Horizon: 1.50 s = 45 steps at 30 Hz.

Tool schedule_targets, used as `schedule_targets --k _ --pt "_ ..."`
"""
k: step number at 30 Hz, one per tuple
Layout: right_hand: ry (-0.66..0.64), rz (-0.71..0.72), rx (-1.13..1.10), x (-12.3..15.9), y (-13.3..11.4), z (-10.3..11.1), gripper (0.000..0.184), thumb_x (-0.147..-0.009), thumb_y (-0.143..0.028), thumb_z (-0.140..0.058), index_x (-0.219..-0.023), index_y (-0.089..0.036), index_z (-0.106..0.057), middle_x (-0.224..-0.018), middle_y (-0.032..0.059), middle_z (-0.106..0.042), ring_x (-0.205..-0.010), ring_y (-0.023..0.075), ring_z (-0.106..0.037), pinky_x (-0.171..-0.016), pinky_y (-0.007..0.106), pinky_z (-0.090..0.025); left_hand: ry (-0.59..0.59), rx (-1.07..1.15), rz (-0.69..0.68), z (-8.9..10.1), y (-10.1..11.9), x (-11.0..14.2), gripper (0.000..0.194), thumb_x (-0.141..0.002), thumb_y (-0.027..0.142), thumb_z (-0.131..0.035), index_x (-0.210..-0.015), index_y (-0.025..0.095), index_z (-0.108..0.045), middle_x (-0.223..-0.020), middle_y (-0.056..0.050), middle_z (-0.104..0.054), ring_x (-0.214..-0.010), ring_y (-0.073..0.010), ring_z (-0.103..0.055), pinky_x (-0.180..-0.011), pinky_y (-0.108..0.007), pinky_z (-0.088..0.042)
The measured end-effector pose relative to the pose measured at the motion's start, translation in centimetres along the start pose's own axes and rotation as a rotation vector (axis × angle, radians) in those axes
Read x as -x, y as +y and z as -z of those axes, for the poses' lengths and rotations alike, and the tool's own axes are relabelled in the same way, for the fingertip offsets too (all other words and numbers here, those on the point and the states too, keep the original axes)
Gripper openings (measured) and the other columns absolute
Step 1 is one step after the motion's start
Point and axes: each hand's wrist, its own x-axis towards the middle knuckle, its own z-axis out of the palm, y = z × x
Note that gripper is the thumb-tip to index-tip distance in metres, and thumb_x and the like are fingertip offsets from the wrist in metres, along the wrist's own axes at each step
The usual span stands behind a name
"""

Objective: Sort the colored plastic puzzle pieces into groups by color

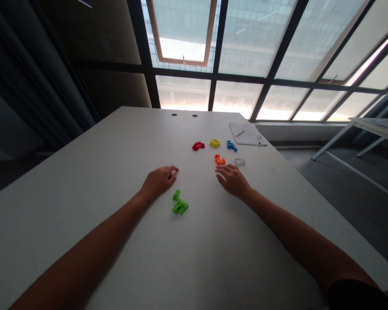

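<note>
My left hand rests palm down on the white table, holding nothing, with its fingers loosely curled. A green plastic puzzle piece lies just below it, and a smaller green piece sits close by. My right hand lies palm down with empty, slightly spread fingers. Its fingertips are close to an orange piece. Just beyond are a clear piece, a red piece, a yellow piece and a blue piece.
A sheet of notes lies at the table's far right corner, with a pen at its edge. The far edge has two small round holes. Large windows stand beyond, and a white side table stands right.
</note>
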Motion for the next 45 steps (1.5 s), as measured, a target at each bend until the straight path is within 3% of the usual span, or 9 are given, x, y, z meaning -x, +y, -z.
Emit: schedule_targets --k 3,6,10,14,22,28,30,38,45 --pt "-0.02 0.234 -0.136 0.1 -4.1 0.6 0.023 -0.108 -0.026 -0.056 -0.119 -0.019 -0.075 -0.122 0.0113 -0.078 -0.106 0.0253 -0.068 -0.098 0.044 -0.051 -0.004 0.001 0.004 0.1 0.1 0.0 0.034 -0.101 0.037 -0.048 -0.122 0.03 -0.073 -0.106 -0.004 -0.079 -0.096 -0.0227 -0.071 -0.074 -0.029 -0.049" --pt "-0.108 0.424 -0.202 0.3 -8.6 1.0 0.032 -0.107 -0.028 -0.059 -0.137 -0.019 -0.068 -0.139 0.0123 -0.072 -0.118 0.0254 -0.064 -0.103 0.044 -0.05 0.002 0.002 0.005 0.2 0.2 0.1 0.034 -0.1 0.037 -0.048 -0.122 0.029 -0.073 -0.108 -0.004 -0.079 -0.098 -0.0226 -0.071 -0.076 -0.029 -0.05" --pt "-0.196 0.514 -0.244 0.5 -11.6 0.9 0.032 -0.109 -0.032 -0.057 -0.137 -0.023 -0.068 -0.145 0.01 -0.068 -0.126 0.025 -0.061 -0.109 0.044 -0.047 0.02 0.011 -0.006 0.2 0.3 0.1 0.034 -0.101 0.036 -0.048 -0.122 0.029 -0.073 -0.107 -0.004 -0.079 -0.096 -0.0224 -0.072 -0.076 -0.029 -0.051" --pt "-0.16 0.391 -0.273 0.4 -10.2 0.3 0.022 -0.108 -0.029 -0.059 -0.124 -0.026 -0.074 -0.132 0.008 -0.074 -0.121 0.025 -0.064 -0.105 0.044 -0.05 0.013 0.017 -0.01 0.2 0.1 0.0 0.033 -0.101 0.036 -0.049 -0.122 0.029 -0.073 -0.106 -0.004 -0.079 -0.095 -0.0229 -0.072 -0.076 -0.03 -0.052" --pt "-0.048 0.057 -0.21 -0.2 -5.6 -1.0 0.015 -0.105 -0.024 -0.062 -0.108 -0.021 -0.077 -0.111 0.0115 -0.073 -0.1 0.0239 -0.066 -0.096 0.042 -0.055 -0.026 0.012 0.019 0.4 0.3 -0.1 0.035 -0.1 0.036 -0.049 -0.124 0.029 -0.073 -0.103 -0.005 -0.079 -0.093 -0.0231 -0.072 -0.076 -0.031 -0.051" --pt "0.019 -0.005 -0.213 0.0 -5.2 -1.7 0.033 -0.103 -0.015 -0.056 -0.132 -0.02 -0.07 -0.14 0.0147 -0.066 -0.12 0.0278 -0.064 -0.109 0.048 -0.051 -0.027 0.02 0.015 0.3 0.1 -0.1 0.036 -0.101 0.039 -0.047 -0.124 0.03 -0.073 -0.104 -0.004 -0.078 -0.094 -0.0229 -0.071 -0.075 -0.03 -0.05" --pt "0.045 -0.044 -0.197 0.2 -5.3 -1.6 0.037 -0.103 -0.016 -0.055 -0.137 -0.021 -0.068 -0.139 0.0149 -0.066 -0.12 0.0282 -0.063 -0.108 0.048 -0.052 -0.017 0.016 0.009 0.2 0.0 -0.1 0.035 -0.1 0.039 -0.048 -0.124 0.03 -0.073 -0.106 -0.003 -0.079 -0.097 -0.0233 -0.071 -0.075 -0.03 -0.049" --pt "-0.14 0.042 -0.067 -0.5 -5.8 -0.9 0.029 -0.105 -0.025 -0.058 -0.132 -0.021 -0.071 -0.133 0.0132 -0.072 -0.12 0.0296 -0.061 -0.103 0.048 -0.049 0.005 0.016 0.0 0.1 0.0 0.0 0.035 -0.101 0.039 -0.047 -0.122 0.03 -0.074 -0.111 -0.004 -0.079 -0.099 -0.0237 -0.072 -0.076 -0.031 -0.051" --pt "-0.198 -0.052 0.077 -4.1 -4.2 -2.1 0.028 -0.103 -0.021 -0.056 -0.126 -0.017 -0.071 -0.128 0.0146 -0.074 -0.116 0.0306 -0.062 -0.102 0.045 -0.049 0.0 0.015 0.009 0.1 -0.1 0.1 0.035 -0.101 0.037 -0.048 -0.123 0.03 -0.074 -0.112 -0.004 -0.079 -0.098 -0.0225 -0.072 -0.077 -0.03 -0.051"
